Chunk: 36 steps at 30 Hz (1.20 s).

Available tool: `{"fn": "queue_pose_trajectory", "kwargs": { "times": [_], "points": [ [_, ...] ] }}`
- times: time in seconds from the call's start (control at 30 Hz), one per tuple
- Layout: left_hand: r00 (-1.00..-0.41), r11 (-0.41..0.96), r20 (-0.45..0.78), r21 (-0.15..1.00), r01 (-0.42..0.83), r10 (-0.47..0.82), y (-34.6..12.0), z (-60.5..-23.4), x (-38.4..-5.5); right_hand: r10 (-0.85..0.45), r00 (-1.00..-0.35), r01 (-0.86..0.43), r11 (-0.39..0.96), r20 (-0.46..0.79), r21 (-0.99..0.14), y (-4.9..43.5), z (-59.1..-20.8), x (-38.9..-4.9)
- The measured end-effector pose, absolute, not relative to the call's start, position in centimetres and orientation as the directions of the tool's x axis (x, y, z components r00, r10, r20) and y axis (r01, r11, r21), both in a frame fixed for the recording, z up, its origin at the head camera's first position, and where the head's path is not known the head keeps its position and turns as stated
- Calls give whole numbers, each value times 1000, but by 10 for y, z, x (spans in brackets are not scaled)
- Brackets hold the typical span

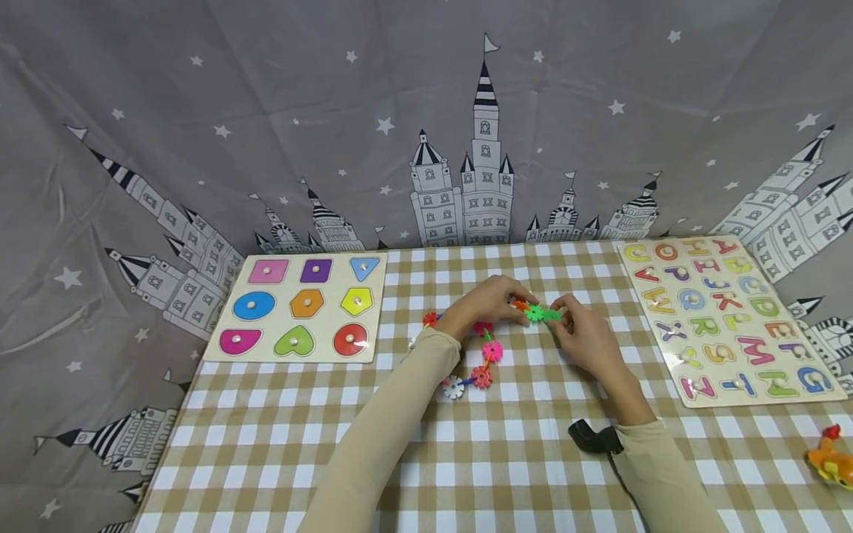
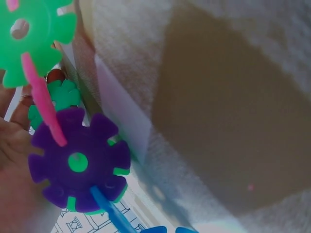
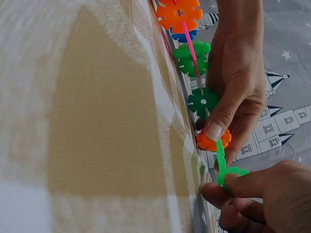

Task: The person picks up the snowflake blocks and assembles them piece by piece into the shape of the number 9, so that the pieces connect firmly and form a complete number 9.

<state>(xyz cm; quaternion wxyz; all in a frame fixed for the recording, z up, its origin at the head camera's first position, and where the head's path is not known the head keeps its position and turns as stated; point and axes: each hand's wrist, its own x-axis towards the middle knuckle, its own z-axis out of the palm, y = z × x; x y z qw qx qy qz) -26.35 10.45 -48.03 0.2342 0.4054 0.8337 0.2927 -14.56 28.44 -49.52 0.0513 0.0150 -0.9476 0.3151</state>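
A chain of colourful notched plastic discs (image 1: 492,350) lies on the cloth, partly hidden by the left forearm. With thumb and fingers my left hand (image 1: 496,300) pinches an orange disc (image 3: 208,141) at the chain's end. An edge-on green disc (image 3: 221,156) is slotted into that orange one. My right hand (image 1: 586,337) holds another bright green disc (image 3: 234,174) between thumb and forefinger, meeting the edge-on disc's lower end. Close to the left wrist camera, a purple disc (image 2: 80,165) is linked to a green one (image 2: 29,36) by a pink disc seen edge-on.
A shape puzzle board (image 1: 223,354) sits at the back left. At the back right lies a letter puzzle board (image 1: 726,402). An orange and yellow toy (image 1: 831,463) stands at the right edge. A black strap (image 1: 594,438) is by the right cuff. Behind hangs a grey castle-print curtain (image 1: 300,104).
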Motion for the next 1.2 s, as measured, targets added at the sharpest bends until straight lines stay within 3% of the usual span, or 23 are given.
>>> {"fn": "queue_pose_trajectory", "kwargs": {
  "times": [0.57,1.0,1.2],
  "points": [
    [-590,495,-161,736,461,791,102,-484,-265,-45,-980,-166,713,192,-681,286,-508,-148],
    [-602,444,-100,771,456,792,100,-484,-262,-101,-943,-286,734,317,-616,280,-512,-153],
    [-592,491,-141,723,486,793,101,-482,-263,-119,-964,-243,756,237,-607,284,-505,-150]
  ]
}}
